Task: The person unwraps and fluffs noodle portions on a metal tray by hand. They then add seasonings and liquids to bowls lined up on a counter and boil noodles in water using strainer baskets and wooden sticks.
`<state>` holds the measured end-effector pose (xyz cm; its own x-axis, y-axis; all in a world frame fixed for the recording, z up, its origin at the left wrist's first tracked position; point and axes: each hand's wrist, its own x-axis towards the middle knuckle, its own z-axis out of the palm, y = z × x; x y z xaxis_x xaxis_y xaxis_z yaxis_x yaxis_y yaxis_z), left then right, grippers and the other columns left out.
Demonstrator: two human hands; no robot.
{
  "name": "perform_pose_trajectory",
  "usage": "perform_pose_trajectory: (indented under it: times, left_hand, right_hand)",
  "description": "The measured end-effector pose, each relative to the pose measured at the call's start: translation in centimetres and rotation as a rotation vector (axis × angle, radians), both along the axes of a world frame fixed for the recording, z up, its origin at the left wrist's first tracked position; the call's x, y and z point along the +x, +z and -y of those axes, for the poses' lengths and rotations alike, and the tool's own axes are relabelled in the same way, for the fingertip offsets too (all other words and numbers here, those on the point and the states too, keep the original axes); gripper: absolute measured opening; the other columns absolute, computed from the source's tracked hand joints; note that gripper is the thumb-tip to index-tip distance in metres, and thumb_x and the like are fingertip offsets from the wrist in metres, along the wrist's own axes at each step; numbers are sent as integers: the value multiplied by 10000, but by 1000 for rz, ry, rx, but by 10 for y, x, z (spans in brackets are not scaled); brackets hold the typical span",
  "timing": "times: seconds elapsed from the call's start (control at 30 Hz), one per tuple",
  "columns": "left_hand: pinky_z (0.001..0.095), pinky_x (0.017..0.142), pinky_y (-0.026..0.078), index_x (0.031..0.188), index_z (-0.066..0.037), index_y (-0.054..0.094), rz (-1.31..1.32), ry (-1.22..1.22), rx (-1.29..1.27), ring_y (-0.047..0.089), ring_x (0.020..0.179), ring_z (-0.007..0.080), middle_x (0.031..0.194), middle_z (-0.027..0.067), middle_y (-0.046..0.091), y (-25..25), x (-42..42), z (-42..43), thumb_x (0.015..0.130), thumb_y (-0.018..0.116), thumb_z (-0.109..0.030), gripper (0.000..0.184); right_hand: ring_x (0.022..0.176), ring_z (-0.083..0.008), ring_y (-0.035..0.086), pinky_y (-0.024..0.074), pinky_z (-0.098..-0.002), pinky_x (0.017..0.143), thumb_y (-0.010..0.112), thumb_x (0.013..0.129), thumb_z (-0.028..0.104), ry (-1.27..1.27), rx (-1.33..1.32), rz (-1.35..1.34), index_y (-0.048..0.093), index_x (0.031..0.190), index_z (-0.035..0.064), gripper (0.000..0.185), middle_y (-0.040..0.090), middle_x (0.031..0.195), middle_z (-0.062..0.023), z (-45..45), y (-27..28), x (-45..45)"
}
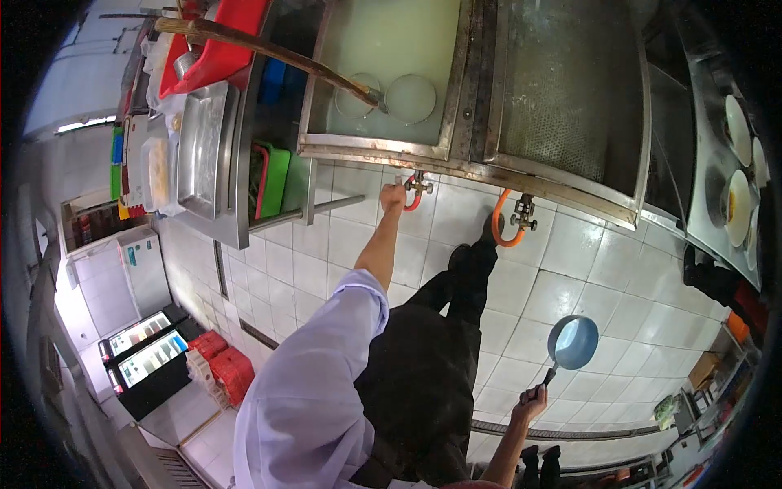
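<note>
My left hand (393,196) is extended in front of me below the edge of a metal vat, its fingers closed right beside a brass valve (418,186) with a red hose. What sits inside those fingers is hidden. In my right hand (531,403), low on the right, is the dark handle of a frying pan (573,343) with a blue-grey inside, held over the floor. The vat (371,148) contains cloudy pale liquid and two round whitish pieces (410,99). Across it lies a tool with a long wooden handle (269,50).
A second metal basin (562,90) adjoins the vat, with an orange hose (507,236) under it. At left are a steel tray (207,151), a red bin (224,45) and a green crate (274,181). White plates (737,208) stand on the right counter. Another person's dark shoes (541,466) show below.
</note>
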<state>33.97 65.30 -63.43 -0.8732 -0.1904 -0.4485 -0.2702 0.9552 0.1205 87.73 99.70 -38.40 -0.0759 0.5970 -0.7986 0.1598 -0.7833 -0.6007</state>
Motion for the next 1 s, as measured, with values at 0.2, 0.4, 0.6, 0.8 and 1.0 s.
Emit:
perform_pose_trajectory:
  times: [0.2, 0.4, 0.6, 0.8, 1.0]
  left_hand:
    - [376, 751, 513, 1094, -79, 609, -277, 135, 733, 633, 803, 288, 870, 155, 653, -97, 4, 19, 927, 458, -398, 390]
    - [434, 841, 485, 948, -84, 675, 15, 26, 32, 613, 963, 294, 953, 136, 672, -26, -2, 8, 842, 518, -456, 418]
    - [461, 676, 502, 723, -108, 653, -263, -503, 297, 637, 716, 297, 768, 116, 659, 18, 48, 29, 865, 500, -369, 334]
    - [359, 579, 512, 612, -63, 631, 339, -22, 249, 608, 549, 230, 583, 82, 625, 128, 174, 66, 817, 555, -318, 336]
    - [313, 400, 409, 641, -58, 614, 467, 401, 180, 532, 446, 162, 573, 48, 580, 251, 299, 51, 829, 589, -295, 304]
  right_hand:
    - [388, -54, 258, 208, -220, 333, 452, 938, 182, -27, 51, 11, 427, 716, 137, 228, 334, 527, 56, 0, 19, -17]
    - [397, -59, 341, 250, -220, 345, 510, 905, 151, 19, 123, -96, 462, 736, 123, 178, 399, 532, 39, -29, 39, -24]
    - [442, -48, 373, 273, -212, 391, 548, 852, 77, 27, 227, -15, 526, 812, 89, 47, 421, 576, 48, -93, 49, -66]
    - [430, -54, 382, 263, -210, 378, 583, 870, 139, 168, 388, -93, 547, 764, 84, 125, 431, 554, 47, -201, 15, -142]
    - [464, -124, 489, 363, -303, 431, 593, 806, 140, 399, 602, 32, 601, 728, -11, 170, 536, 553, -42, -302, -19, -215]
